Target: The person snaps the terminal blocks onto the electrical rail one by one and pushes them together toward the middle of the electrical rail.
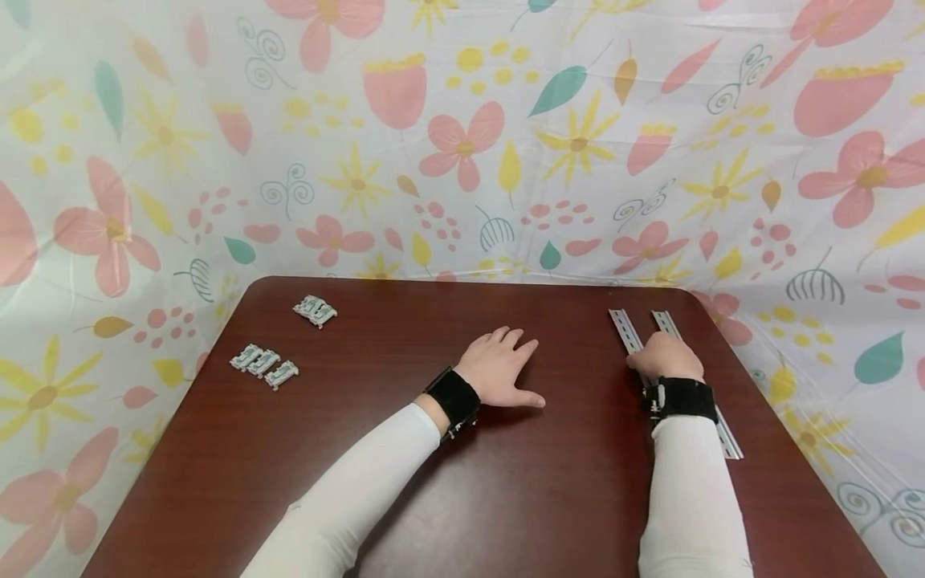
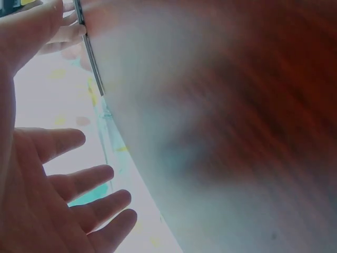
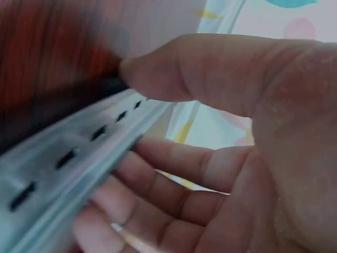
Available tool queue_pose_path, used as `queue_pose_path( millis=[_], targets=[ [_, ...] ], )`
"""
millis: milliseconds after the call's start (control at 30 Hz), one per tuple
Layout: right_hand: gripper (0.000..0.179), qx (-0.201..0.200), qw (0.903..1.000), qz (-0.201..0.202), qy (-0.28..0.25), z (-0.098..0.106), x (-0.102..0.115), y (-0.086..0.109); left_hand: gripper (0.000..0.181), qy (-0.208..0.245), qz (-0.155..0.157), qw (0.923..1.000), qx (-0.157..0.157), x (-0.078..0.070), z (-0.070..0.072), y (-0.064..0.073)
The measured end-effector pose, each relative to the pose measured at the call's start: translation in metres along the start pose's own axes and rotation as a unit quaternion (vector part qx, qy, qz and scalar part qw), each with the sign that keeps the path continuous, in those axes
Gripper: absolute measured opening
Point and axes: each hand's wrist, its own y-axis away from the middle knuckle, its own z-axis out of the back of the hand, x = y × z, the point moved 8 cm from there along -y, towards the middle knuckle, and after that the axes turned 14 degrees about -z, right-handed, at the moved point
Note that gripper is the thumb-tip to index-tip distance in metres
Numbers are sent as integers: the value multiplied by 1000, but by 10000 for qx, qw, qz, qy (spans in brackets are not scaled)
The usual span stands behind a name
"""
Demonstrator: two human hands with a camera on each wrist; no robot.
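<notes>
My right hand grips a slotted metal DIN rail at the right of the table. In the right wrist view, the thumb lies on one side of the slotted rail, with curled fingers along the other. A second DIN rail runs beside it, partly hidden by the hand and wrist. My left hand is over the middle of the table, palm down and fingers spread. Nothing is held by this hand, as the left wrist view shows.
Several small pale plastic pieces sit at the table's left: one cluster near the back edge and a row closer in. The dark red-brown table has rounded back corners. A flower-patterned curtain hangs behind it and along its sides.
</notes>
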Motion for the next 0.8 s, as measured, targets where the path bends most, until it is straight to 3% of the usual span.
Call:
queue_pose_path(
  millis=[167, 333, 400, 567, 800],
  targets=[
    [45, -286, 9989, 363, 55, -5, 15, -9, 113, 89, 22, 10000, -20, 10, 4, 7],
    [27, -413, 9960, 777, -145, -14, 40, -11, 109, 194, 101, 9996, -156, 25, 6, 15],
    [33, -513, 9932, 1029, -194, -18, 55, -9, 107, 235, 146, 9994, -198, 32, 6, 17],
    [49, -763, 9836, 1629, -149, -30, 97, 4, 103, 301, 329, 9985, -313, 51, 8, 25],
    [41, -892, 9718, 2183, -61, -51, 149, 31, 102, 313, 599, 9964, -508, 76, 10, 39]
  ],
)
